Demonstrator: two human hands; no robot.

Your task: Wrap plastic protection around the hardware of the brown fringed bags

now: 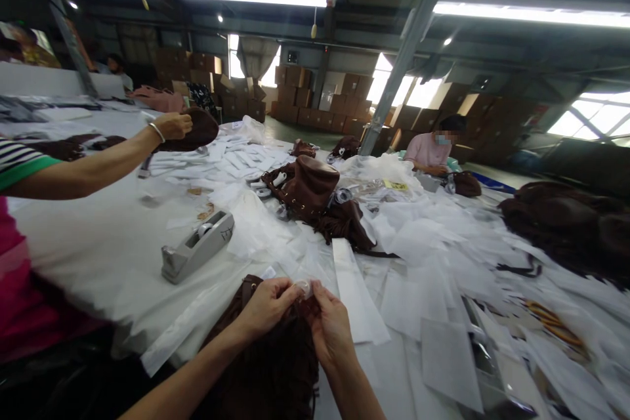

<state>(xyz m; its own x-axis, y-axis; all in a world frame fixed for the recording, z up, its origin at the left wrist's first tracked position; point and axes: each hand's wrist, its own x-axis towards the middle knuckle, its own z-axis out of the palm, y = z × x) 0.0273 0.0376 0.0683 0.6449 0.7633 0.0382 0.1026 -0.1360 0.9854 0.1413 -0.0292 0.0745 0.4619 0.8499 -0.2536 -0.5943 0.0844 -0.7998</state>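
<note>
both hands are close together, low in the middle of the view. the left hand (266, 305) and the right hand (331, 325) have each the fingertips brought together, and in this double grip is clamped a small clear piece (305, 288), pinched from its left side and from its right side. what exactly this piece is, it is too small to tell. the brown bag (268, 367) is directly below the grip, at the near side of the tabletop (108, 243); its upper part reaches up to the fingers, and the left forearm passes over it. whether the clear piece is fixed to the bag, i cannot tell. farther to the left, a grey tape dispenser (199, 248) stands well apart from the hands. a white strip (350, 285) lies near the right hand, on its far side. beyond, a fringed bag (315, 185) rests among white sheets (423, 230).
</note>
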